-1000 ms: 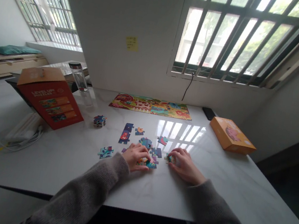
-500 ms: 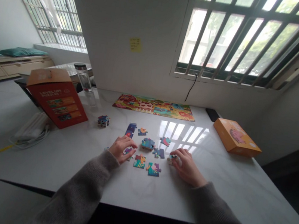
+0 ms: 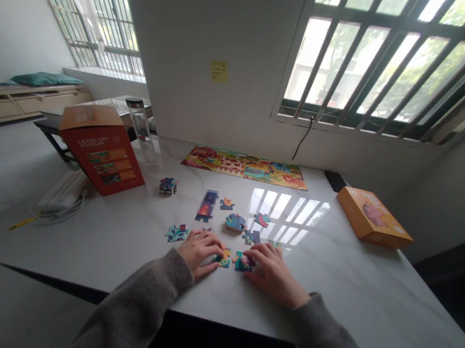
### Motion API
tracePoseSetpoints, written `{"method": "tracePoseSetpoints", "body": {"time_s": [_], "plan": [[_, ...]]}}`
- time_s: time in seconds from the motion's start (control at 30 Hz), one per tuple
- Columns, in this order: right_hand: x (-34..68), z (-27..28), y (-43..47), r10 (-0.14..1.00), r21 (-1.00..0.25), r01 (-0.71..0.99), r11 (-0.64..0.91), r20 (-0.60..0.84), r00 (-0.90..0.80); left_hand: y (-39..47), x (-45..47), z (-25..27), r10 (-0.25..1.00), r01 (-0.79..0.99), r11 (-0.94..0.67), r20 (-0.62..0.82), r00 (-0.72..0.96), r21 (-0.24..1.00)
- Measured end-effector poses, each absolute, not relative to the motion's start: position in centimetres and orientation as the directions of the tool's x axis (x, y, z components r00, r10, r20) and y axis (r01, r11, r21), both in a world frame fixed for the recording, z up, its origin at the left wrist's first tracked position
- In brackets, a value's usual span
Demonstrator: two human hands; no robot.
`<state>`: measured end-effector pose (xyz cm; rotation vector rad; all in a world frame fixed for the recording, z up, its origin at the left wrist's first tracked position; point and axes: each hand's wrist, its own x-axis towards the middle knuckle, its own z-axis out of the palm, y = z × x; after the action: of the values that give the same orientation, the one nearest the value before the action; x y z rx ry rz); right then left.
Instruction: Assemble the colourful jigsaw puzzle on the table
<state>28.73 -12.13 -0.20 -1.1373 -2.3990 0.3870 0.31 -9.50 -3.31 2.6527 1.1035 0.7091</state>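
Down at the near side of the desk (image 3: 355, 293), both hands are at work, set apart from each other with a narrow gap between: the left hand (image 3: 199, 253) has fingers and thumb pinched about the edge of an orange-and-green piece (image 3: 225, 259), and the right hand (image 3: 273, 271) is pinched on a teal piece (image 3: 240, 261), its tab pointing at the other. The two lie flat, facing, close but not joined! Just behind the right fingers sits a dark blue piece (image 3: 251, 236), then a small pile (image 3: 235, 222) in the middle, with a pink-patterned piece (image 3: 261, 220) to its right and a moon piece (image 3: 226, 203) beyond it. Off the left wrist, there's a blue-green piece (image 3: 176, 233), and farther up a dark strip (image 3: 207, 205), its picture blurred. A neat stack (image 3: 167, 186) stands out left, near the red box (image 3: 106, 160); across the back lies a bright farm puzzle (image 3: 246, 166), and over on the right, an orange box (image 3: 374, 217) with a phone (image 3: 334, 181) just behind it.
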Motion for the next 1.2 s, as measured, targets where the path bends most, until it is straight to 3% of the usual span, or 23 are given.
{"method": "tracePoseSetpoints", "body": {"time_s": [0.2,0.53,0.9,1.1,1.2], "plan": [[28.2,-0.3,-12.7,0.781,-0.487,0.618,0.616,0.280,-0.558,-11.1,0.4,-3.6,0.719,0.641,-0.691,0.409,0.561,0.335],[26.4,0.3,-13.3,0.752,-0.387,0.646,0.658,0.294,-0.590,-12.1,1.1,-3.2,0.626,0.566,-0.775,0.465,0.625,0.283],[26.1,-0.2,-13.1,0.742,-0.332,0.664,0.671,0.292,-0.604,-13.1,1.9,-2.6,0.667,0.651,-0.732,0.408,0.623,0.203],[26.7,0.2,-10.5,0.744,-0.422,0.616,0.665,0.440,-0.502,-13.1,1.8,-2.9,0.677,0.658,-0.720,0.430,0.598,0.219],[26.7,0.6,-7.4,0.734,-0.391,0.631,0.670,0.478,-0.483,-13.1,1.9,-3.0,0.670,0.651,-0.725,0.453,0.588,0.227]]}}
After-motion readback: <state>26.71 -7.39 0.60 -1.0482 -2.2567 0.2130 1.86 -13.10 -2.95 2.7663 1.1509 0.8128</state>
